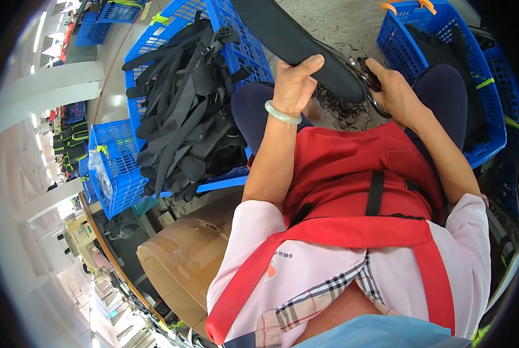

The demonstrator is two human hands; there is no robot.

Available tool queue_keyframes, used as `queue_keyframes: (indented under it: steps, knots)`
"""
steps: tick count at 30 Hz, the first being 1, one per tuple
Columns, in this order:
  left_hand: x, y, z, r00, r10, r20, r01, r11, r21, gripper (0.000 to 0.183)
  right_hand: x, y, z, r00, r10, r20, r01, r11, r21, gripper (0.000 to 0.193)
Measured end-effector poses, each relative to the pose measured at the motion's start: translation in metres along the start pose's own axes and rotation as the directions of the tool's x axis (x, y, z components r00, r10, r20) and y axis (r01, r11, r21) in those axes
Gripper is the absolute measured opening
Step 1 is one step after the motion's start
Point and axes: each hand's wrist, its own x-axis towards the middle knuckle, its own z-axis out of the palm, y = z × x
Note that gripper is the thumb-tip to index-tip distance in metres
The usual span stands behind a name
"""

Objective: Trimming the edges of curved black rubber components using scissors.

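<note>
My left hand (pixel 294 81) is closed on the near edge of a padded black strap (pixel 288 40), thumb pointing to the right; the strap is up in front of me over the floor (pixel 334 17), between two blue baskets. My right hand (pixel 395 95) is curled around the dark handles of a pair of scissors (pixel 366 72), right beside the strap's rounded end; how far apart the blades stand I can't tell.

At my left knee, the big blue basket (pixel 242 55) is heaped to its rim with black straps (pixel 181 110), tangled together, some ends poking out over the side. A buckle shows near the top of the heap. Just beyond it to the left stands a smaller blue basket (pixel 120 188) with clear plastic (pixel 101 174) hanging on its side.

By my right knee is another blue basket (pixel 395 49), orange pieces on its far rim and dark pieces (pixel 445 58) lying inside; my knee hides part of them. A brown cardboard box (pixel 184 255) sits by my left elbow, and thin black trimmings (pixel 343 110) litter the floor between my knees.
</note>
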Motion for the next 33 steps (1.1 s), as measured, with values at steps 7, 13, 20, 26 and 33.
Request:
queue_keyframes:
  steps: [7,13,20,26,33]
  knots:
    - [0.004,0.015,0.004,0.992,-0.03,-0.123,0.02,0.997,-0.079,0.019,-0.003,0.0,0.002,0.997,0.078,0.013,-0.078,0.997,-0.02,0.032]
    - [0.003,0.005,0.003,0.994,-0.019,-0.107,0.015,0.999,-0.032,0.02,0.0,0.002,0.014,0.998,-0.023,-0.064,0.019,0.998,-0.06,0.035]
    - [0.003,0.004,0.007,0.996,-0.03,-0.086,0.028,0.999,-0.032,0.021,0.004,-0.001,0.008,0.999,0.002,-0.036,-0.004,0.999,-0.048,0.032]
    - [0.001,0.01,-0.004,0.995,-0.083,0.051,0.082,0.996,0.016,0.02,0.003,-0.011,0.002,0.994,0.102,-0.036,-0.104,0.994,-0.034,0.028]
    - [0.015,0.011,0.002,0.992,-0.054,-0.115,0.052,0.998,-0.021,0.018,-0.002,0.012,0.016,0.993,0.079,-0.085,-0.085,0.994,-0.066,0.03]
